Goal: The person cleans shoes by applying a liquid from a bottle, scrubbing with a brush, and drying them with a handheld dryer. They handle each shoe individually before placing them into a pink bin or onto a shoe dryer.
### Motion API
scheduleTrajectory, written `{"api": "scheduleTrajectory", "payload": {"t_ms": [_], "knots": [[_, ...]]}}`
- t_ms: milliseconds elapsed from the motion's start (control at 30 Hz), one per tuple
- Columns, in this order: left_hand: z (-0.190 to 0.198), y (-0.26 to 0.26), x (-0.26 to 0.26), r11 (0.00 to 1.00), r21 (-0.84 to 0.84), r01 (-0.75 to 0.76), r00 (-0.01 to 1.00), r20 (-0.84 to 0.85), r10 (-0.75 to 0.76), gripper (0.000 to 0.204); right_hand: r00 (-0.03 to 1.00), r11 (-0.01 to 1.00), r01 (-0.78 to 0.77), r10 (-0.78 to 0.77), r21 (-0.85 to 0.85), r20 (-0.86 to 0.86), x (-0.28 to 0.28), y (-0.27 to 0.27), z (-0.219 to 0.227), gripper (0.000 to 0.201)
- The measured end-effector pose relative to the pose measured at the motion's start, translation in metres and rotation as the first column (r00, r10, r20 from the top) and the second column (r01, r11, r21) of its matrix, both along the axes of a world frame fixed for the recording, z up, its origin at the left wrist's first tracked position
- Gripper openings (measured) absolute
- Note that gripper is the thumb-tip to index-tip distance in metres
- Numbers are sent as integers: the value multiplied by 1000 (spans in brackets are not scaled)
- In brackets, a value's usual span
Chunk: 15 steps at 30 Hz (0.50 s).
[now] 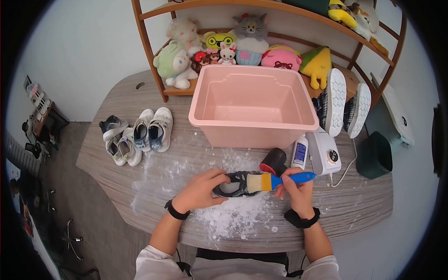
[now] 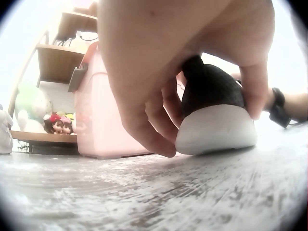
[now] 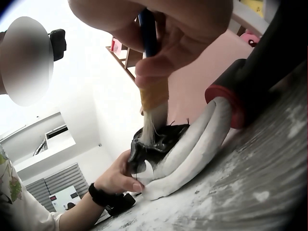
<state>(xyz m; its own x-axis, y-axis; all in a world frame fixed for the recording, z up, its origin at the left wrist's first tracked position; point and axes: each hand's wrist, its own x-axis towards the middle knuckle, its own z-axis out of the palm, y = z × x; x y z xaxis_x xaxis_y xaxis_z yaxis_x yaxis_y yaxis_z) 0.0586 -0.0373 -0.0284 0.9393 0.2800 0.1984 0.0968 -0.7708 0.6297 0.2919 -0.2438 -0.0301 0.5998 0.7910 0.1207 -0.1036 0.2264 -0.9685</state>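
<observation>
My left hand (image 1: pixel 198 190) grips the heel end of a small dark shoe (image 2: pixel 214 89), which lies sole down on the powder-dusted table. Thumb and fingers stand on either side of the heel in the left wrist view. The shoe has a thick white sole (image 3: pixel 192 156). In my right hand (image 1: pixel 298 192) is a paintbrush (image 1: pixel 267 182) with a blue handle and yellow band, pinched by the handle. Its pale bristles (image 3: pixel 153 126) meet the front upper of the shoe. White powder (image 1: pixel 233 217) is scattered around and below the shoe.
Behind the shoe stands a pink tub (image 1: pixel 254 137). A red-rimmed black cylinder (image 1: pixel 274 161), a white bottle (image 1: pixel 299 153) and a corded white device (image 1: pixel 325 156) are at right, with upturned shoes (image 1: pixel 336 102) beyond. Several small shoes (image 1: pixel 160 130) sit left; plush toys line the shelf (image 1: pixel 179 92).
</observation>
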Motion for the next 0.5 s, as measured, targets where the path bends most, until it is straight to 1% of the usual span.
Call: {"api": "scheduleTrajectory", "payload": {"t_ms": [33, 67, 133, 167, 233, 267, 333, 367, 433, 467, 500], "knots": [[-1, 0, 0, 1000, 2, 4, 1000, -3, -4, 47, 1000, 996, 10, -9, -92, 7, 3, 0, 1, 8], [-2, 1, 0, 1000, -6, 6, 1000, 1, -6, 47, 1000, 996, 14, -14, -91, 5, 6, -1, -1, 8], [-3, 1, 1, 1000, -16, 11, 1000, 4, -11, 48, 969, 970, 189, -160, -150, 186, 13, -3, -8, 5], [-3, 1, 1, 1000, -18, 12, 1000, 14, -12, 48, 969, 970, 191, -162, -151, 186, 16, -4, -8, 5], [-3, 1, 1, 1000, -21, 14, 1000, 24, -13, 48, 917, 958, 285, -258, -45, 305, 19, -6, -7, 3], [-4, 1, 1, 1000, -29, 11, 1000, 19, -10, 48, 917, 957, 285, -258, -46, 305, 19, -7, -7, 3], [-4, 1, 0, 999, -37, 7, 1000, 17, -7, 48, 939, 967, 252, -251, 27, 236, 20, -8, -4, 3], [-3, 0, 0, 1000, -26, 3, 1000, 16, -2, 48, 938, 967, 252, -251, 28, 238, 19, -9, -2, 3], [-2, 0, 0, 1000, -16, -2, 1000, 14, 3, 49, 979, 982, 186, -186, 3, 84, 14, -10, 3, 5], [-2, 0, 0, 1000, -17, -1, 1000, 13, 1, 49, 979, 983, 186, -185, 3, 84, 12, -10, 3, 5], [-3, 0, 0, 1000, -18, 0, 1000, 11, 0, 49, 991, 994, 114, -114, 0, 76, 9, -9, 3, 7]]}}
